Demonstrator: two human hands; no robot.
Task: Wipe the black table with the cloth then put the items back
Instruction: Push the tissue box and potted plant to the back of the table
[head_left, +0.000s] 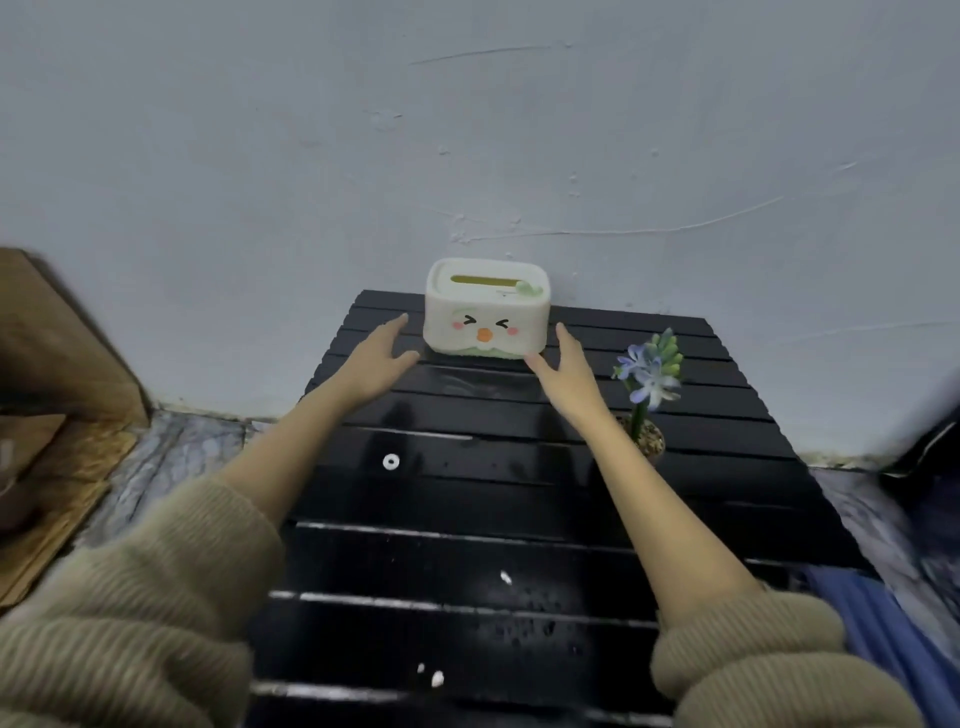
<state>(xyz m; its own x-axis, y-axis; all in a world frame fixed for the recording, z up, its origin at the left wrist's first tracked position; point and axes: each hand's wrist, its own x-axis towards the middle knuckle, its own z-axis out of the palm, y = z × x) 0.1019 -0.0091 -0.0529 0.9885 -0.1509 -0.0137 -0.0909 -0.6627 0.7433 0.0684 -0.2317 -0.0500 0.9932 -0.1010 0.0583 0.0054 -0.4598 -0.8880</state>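
Observation:
A white tissue box (487, 312) with a cartoon face stands at the far edge of the black slatted table (467, 519), against the wall. My left hand (376, 356) is open just left of the box, fingers spread, not touching it. My right hand (563, 366) is open at the box's lower right corner, its thumb close to or touching the box. A small pot with a blue flower (649, 384) stands right of my right arm. No cloth is in view.
A white ring (390, 461) and small white bits (437, 678) lie on the slats. Brown cardboard (57, 415) lies on the floor at left. Blue fabric (883, 623) sits at the table's right side. The grey wall backs the table.

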